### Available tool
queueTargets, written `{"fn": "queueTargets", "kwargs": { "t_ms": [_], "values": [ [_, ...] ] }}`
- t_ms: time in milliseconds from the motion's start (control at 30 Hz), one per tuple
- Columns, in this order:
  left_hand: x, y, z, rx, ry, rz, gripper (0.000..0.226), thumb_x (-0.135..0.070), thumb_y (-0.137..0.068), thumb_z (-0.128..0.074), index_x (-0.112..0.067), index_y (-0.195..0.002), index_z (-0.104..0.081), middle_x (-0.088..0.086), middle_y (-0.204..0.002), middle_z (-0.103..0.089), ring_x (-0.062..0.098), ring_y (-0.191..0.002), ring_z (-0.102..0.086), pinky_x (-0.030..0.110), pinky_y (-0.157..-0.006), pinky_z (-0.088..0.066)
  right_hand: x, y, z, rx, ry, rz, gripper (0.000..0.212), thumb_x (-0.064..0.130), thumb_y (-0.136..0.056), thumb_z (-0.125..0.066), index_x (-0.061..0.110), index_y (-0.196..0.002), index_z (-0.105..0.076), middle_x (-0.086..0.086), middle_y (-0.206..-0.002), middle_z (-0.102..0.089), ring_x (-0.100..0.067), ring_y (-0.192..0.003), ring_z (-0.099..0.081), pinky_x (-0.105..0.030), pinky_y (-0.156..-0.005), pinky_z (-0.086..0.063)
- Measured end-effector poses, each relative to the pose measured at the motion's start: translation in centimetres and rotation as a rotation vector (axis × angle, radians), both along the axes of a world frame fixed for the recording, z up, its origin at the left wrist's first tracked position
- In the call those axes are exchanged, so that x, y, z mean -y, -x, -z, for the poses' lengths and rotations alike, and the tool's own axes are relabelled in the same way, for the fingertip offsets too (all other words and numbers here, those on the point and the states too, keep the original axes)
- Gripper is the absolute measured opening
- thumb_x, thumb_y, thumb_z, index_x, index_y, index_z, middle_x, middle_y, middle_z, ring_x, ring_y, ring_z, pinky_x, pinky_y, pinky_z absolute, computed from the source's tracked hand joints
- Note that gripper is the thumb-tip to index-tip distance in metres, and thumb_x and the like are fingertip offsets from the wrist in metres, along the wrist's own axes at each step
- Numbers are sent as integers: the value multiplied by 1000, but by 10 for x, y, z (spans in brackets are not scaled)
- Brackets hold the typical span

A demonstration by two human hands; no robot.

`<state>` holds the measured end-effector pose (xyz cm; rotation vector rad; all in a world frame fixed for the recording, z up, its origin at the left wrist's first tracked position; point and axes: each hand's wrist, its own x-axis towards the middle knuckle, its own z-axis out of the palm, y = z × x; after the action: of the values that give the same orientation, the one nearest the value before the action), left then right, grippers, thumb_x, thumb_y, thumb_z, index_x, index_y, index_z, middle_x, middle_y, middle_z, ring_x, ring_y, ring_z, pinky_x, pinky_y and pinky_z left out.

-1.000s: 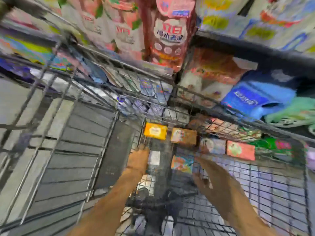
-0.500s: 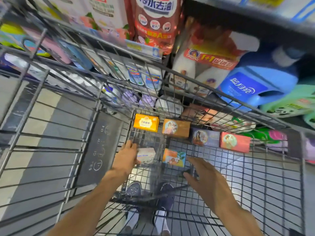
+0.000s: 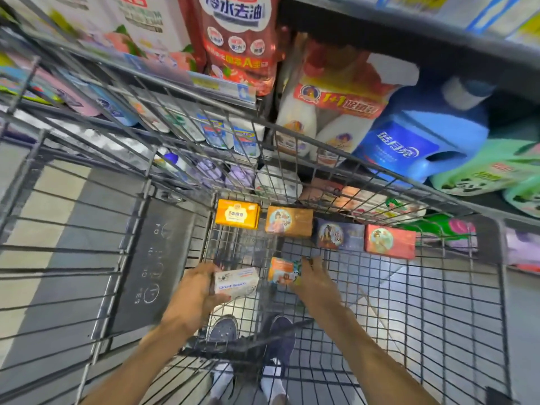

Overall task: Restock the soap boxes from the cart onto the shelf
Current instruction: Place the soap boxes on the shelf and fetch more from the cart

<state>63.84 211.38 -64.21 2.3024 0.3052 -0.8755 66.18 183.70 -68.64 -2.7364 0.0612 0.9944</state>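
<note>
Looking down into a wire cart (image 3: 438,317) parked against store shelving (image 3: 380,33) packed with detergent pouches and jugs. Largest first: shelving across the top, then cart basket filling the middle and lower view, then both forearms reaching in, then the soap boxes.

Four boxes lined along the far end of the basket floor: orange box (image 3: 237,213) at left, tan box (image 3: 288,221) just beside it, dark blue box (image 3: 339,237), then red box (image 3: 389,241) at right. Two more nearer the body, both in hand.

Left hand (image 3: 194,293): grip closed around a white soap box (image 3: 236,283), thumb under, fingers over the far side. Looks lifted off the wire, though not certain. Right hand (image 3: 317,283): grip on a small multicoloured box (image 3: 284,270), fingers wrapped over its right end; whether fully pinched or just arriving, cannot tell.

Step in hand, as judged: picking up a pair of boxes, one per hand, for the carry to the shelf. To do well: seat each box square in the palm before lifting, faces outward. Raise straight up past the basket rim, avoiding the slanted wire front. Confirm the right-hand hold first, as that box is smaller and easier to drop through a loose grip. Shelf slot for soap not identifiable here; possibly the low shelf seen through the wire.
</note>
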Motion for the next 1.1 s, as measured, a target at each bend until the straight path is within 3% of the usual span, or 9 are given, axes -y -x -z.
{"fn": "queueTargets", "kwargs": {
  "t_ms": [100,233,367,467,600,700,933,1033,1100],
  "values": [
    [1,-1,0,1,-4,-12,41,-21,-81,-82,-29,-111,-54,-15,-109,-59,0,-91,-59,4,-62,-46,1,1,11,-69,-25,75,77,43,-87,-69,10,-146,-32,-17,-148,-27,-33,-138,-35,-41,-107,-41],
    [3,-3,-3,3,-7,-44,42,-19,-80,-84,-25,-110,-56,-10,-110,-62,3,-85,-64,3,-59,-48,5,3,13,-7,-66,109,76,34,-77,-80,14,-136,-36,-11,-139,-33,-29,-129,-41,-41,-94,-51],
    [4,-5,-12,14,-15,-61,46,-21,-80,-82,-22,-117,-55,-7,-114,-62,7,-74,-67,9,-62,-53,13,9,5,-22,-307,219,63,24,-77,-77,31,-125,-37,3,-121,-52,-16,-114,-52,-37,-83,-54],
    [2,-4,-16,0,34,-100,48,-19,-80,-83,-22,-119,-55,-10,-117,-65,6,-83,-68,8,-68,-54,18,11,-4,-112,-588,457,61,24,-76,-82,44,-119,-45,4,-119,-61,-13,-105,-64,-35,-83,-60],
    [1,-7,-28,-33,94,-205,53,-18,-74,-88,-21,-118,-58,-8,-109,-72,5,-87,-70,10,-69,-54,23,12,-22,-129,-706,580,53,23,-80,-80,48,-116,-50,8,-114,-67,-12,-96,-70,-38,-76,-62],
    [3,-11,-45,-47,162,-263,47,-12,-73,-88,-20,-110,-61,-7,-97,-74,3,-76,-70,13,-61,-53,31,13,-46,-85,-766,646,49,19,-80,-78,45,-113,-54,7,-110,-71,-13,-97,-71,-44,-78,-62],
    [32,-27,-128,5,371,-233,51,-11,-66,-91,-17,-107,-62,-1,-91,-78,13,-82,-74,22,-69,-59,66,26,-178,121,-991,799,47,3,-81,-78,21,-121,-60,-2,-116,-72,-22,-107,-70,-42,-87,-59],
    [54,-36,-182,46,433,-133,45,-10,-59,-93,-13,-92,-63,6,-97,-76,21,-92,-72,24,-78,-59,86,43,-248,253,-1054,839,47,-16,-78,-69,15,-113,-60,-5,-106,-76,-30,-100,-72,-39,-79,-60],
    [76,-41,-230,122,463,-87,42,-16,-62,-95,-14,-91,-65,10,-95,-72,20,-88,-68,19,-74,-56,102,62,-298,349,-1088,914,48,-13,-70,-74,9,-110,-60,-4,-98,-77,-22,-91,-74,-30,-69,-60]
  ]
}}
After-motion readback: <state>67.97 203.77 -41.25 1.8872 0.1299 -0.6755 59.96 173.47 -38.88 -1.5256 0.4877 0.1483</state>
